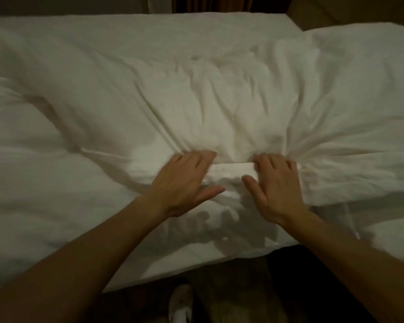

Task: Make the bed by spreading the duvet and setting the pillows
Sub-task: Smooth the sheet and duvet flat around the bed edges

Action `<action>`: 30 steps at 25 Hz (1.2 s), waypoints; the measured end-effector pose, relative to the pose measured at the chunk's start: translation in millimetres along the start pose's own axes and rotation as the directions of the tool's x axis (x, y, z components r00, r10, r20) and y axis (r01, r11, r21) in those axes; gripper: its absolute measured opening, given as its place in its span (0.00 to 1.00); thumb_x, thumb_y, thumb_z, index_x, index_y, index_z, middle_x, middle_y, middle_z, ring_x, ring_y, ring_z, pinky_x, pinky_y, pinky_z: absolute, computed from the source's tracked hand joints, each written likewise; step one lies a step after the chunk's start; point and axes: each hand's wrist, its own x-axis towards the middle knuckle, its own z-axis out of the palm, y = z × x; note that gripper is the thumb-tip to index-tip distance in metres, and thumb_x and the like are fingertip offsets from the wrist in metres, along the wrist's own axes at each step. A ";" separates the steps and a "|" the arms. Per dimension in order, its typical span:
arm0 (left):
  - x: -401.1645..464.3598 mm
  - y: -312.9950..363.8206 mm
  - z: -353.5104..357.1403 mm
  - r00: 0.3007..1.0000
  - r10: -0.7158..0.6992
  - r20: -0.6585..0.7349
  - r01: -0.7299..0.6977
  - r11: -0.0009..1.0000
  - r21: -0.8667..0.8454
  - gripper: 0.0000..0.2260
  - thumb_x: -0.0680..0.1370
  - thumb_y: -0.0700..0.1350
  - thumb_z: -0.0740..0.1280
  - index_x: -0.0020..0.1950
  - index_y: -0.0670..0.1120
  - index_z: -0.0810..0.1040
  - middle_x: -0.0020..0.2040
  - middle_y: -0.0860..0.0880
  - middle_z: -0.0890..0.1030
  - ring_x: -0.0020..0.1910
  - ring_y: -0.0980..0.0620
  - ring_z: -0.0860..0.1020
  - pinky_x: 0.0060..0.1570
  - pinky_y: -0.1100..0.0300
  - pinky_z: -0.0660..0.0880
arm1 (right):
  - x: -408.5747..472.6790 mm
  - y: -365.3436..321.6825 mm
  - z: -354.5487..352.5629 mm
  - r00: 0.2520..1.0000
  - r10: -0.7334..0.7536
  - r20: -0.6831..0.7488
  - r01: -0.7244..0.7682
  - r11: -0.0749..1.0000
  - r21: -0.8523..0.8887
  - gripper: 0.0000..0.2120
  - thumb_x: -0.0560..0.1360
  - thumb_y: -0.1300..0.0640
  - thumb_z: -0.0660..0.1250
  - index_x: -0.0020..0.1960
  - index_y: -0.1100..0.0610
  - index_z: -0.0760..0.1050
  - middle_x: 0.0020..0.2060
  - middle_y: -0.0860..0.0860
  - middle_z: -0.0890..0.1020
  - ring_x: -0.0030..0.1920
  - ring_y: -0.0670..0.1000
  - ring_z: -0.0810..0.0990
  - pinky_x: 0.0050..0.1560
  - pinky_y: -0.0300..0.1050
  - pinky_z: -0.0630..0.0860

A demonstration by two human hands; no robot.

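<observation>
Both hands, left hand (184, 180) and right hand (275, 185), pinch the bunched duvet (219, 108) near the bed's (184, 259) near edge; it stretches away toward the far edge.

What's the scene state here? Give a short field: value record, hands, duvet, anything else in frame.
left hand: fingers curled into a bunched fold of the duvet, thumb out
right hand: fingers gripping the same fold, beside the left hand
duvet: white, wrinkled, creases radiating from the grip; not yet spread flat
bed: near edge visible under the duvet
shoe: white, on the dark floor below
pillows: cannot identify any for sure
</observation>
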 end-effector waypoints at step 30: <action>8.6 -390.3 -21.1 0.947 0.287 0.147 -0.295 0.955 0.039 0.36 0.78 0.68 0.53 0.75 0.41 0.66 0.73 0.42 0.69 0.73 0.44 0.65 0.75 0.46 0.55 | 170.0 -282.6 196.2 0.913 0.408 0.015 -0.408 0.913 0.001 0.43 0.78 0.29 0.41 0.70 0.62 0.70 0.64 0.62 0.77 0.63 0.61 0.77 0.66 0.53 0.71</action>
